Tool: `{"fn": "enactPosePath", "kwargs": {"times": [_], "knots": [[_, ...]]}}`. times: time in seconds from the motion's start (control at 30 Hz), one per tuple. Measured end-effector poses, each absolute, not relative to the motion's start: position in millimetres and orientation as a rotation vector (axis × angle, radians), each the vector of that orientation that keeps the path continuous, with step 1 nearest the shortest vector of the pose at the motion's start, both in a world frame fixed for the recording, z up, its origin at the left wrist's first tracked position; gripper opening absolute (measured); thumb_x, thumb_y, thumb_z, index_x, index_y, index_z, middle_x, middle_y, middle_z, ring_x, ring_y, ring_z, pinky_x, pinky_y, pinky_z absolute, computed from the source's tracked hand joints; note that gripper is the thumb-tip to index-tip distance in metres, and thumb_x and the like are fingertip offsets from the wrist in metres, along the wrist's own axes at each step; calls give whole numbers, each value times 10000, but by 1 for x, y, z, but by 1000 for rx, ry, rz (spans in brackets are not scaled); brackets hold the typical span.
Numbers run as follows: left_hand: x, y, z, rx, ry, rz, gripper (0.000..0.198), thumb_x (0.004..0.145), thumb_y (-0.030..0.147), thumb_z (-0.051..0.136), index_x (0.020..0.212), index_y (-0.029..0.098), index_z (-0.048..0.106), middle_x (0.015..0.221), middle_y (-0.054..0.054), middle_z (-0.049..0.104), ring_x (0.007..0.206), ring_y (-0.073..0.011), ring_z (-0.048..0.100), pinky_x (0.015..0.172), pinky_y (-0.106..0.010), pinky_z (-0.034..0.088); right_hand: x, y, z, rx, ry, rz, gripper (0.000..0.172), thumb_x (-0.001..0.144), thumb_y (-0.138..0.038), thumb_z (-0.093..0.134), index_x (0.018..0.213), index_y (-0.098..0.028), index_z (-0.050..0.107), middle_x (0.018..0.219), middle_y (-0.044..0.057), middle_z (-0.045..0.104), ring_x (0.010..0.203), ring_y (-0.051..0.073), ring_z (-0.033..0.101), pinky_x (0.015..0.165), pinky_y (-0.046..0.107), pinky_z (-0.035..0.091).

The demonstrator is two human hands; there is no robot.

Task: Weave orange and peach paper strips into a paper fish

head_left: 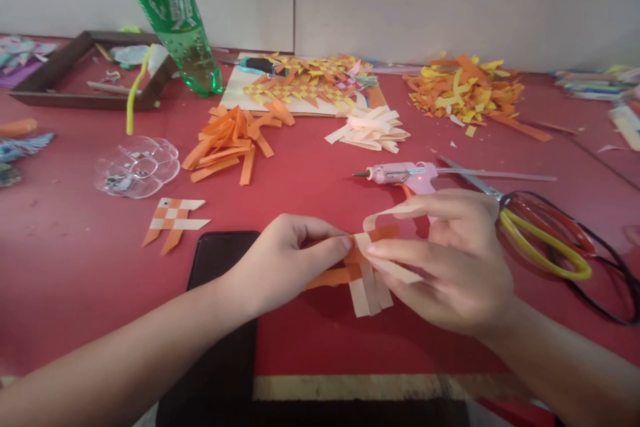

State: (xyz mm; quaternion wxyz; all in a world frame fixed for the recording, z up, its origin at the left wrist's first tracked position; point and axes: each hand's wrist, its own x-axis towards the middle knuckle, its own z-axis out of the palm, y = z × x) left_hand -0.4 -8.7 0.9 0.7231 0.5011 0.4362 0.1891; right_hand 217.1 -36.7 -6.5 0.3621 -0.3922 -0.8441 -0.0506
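Between my hands, above the red table, is a small weave of orange and cream paper strips [369,293]. My left hand [295,253] pinches its left side between thumb and fingers. With thumb and fingers closed on the cream strips at its right side is my right hand [450,260]; one strip curls up over those fingers. Part of the weave is hidden behind the fingers. Left of my left hand lies a finished-looking woven paper fish [171,219] in orange and cream, with a dark eye. A black phone [220,260] lies under my left wrist.
Orange strips [225,143] and cream strips [373,127] lie in piles beyond my hands. A pink glue gun [400,175] and yellow-handled scissors [545,247] are at the right. A green bottle [173,20], clear palette [145,167] and brown frame [80,101] stand left. Paper scraps [465,90] lie behind.
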Motion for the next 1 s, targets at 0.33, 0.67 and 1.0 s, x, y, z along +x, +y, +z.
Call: {"fn": "enactPosePath", "kwargs": {"times": [0.33, 0.67, 1.0], "knots": [[-2, -9, -2, 980, 929, 490, 252, 870, 347, 633, 760, 139, 725, 745, -2, 713, 717, -97, 612, 700, -193, 472, 216, -36, -5, -888, -2291, -225, 212, 749, -181, 748, 936, -266, 697, 963, 47, 674, 968, 262, 564, 795, 430, 491], [-2, -10, -3, 921, 924, 522, 249, 854, 366, 672, 758, 147, 741, 757, -2, 717, 736, -100, 619, 706, -192, 471, 216, -37, -1, -887, -2305, -146, 236, 781, -150, 726, 990, -254, 694, 987, -28, 769, 970, 248, 596, 795, 434, 484], [-3, -10, -4, 859, 940, 550, 205, 808, 365, 733, 783, 164, 763, 766, 1, 733, 711, -92, 634, 687, -178, 489, 214, -36, 0, -876, -2301, -129, 245, 777, -132, 709, 980, -269, 708, 953, -43, 773, 970, 255, 607, 791, 439, 478]]}}
